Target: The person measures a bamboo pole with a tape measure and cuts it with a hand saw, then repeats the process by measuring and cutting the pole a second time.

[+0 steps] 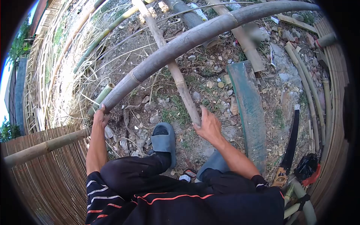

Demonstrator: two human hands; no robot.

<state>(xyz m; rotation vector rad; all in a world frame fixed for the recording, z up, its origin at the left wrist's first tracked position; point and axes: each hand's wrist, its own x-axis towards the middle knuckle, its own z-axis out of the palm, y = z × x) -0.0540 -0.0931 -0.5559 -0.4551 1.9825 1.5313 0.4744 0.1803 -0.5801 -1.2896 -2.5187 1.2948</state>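
Stony, littered ground covers the work spot, with tufts of grass, dry strips and bits of rubble, plus a slatted bamboo screen off to the left. So the big landmark is the thick gray bamboo pole, which curves across the view from near the left knee to the far right.

Left hand is closed around that pole's near end, thumb up top. Right hand is down at the near end of the thinner bamboo pole, thumb by the tip and index finger poking out. It's partly spread, and honestly I can't tell how much grip it has. The thinner one passes under the thick gray bamboo pole, crossing it left of the middle.

Also around: a green-painted board on the near side of the thick pole, a handsaw farther right of that, and a black plastic bag beside the saw. One gray slide sandal is planted on the near side too, between the hands.

I'd call it a handling and steadying step. Shifting either pole calls for keeping the left end supported and a surer hold on the right, since they cross and could roll or drag on each other.
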